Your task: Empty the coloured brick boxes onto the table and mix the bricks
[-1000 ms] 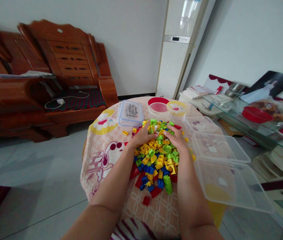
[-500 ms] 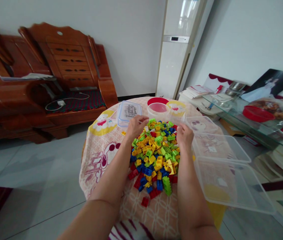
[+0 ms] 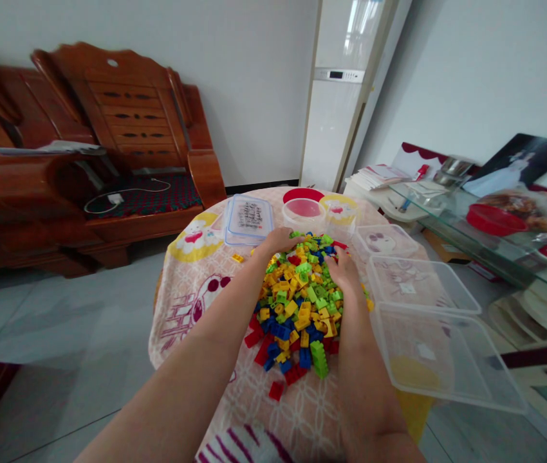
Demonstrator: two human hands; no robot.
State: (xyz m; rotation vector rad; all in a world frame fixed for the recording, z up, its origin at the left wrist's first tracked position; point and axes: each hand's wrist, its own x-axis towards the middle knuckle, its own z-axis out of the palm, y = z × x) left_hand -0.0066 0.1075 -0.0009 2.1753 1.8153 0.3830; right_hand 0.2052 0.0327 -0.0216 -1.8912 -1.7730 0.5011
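A heap of toy building bricks (image 3: 297, 292) in yellow, green, blue and red lies on the cloth-covered round table (image 3: 191, 283). At the heap's far left edge rests my left hand (image 3: 280, 240), fingers stretched over the bricks. My right hand (image 3: 344, 267) touches the heap's right side with its fingers apart. Neither hand visibly holds a brick. A single red brick (image 3: 276, 390) sits apart at the near side, and a yellow brick (image 3: 237, 258) lies off to the left.
Behind the heap stand a round clear tub (image 3: 304, 217) and a lidded box (image 3: 248, 218). Clear plastic boxes (image 3: 452, 360) line the table's right side, one overhanging the edge. A glass shelf (image 3: 495, 241) is farther right; a wooden chair (image 3: 129, 116) stands back left.
My left hand has moved right over the far part of the heap. My right hand has come inward and its fingers have opened onto the bricks.
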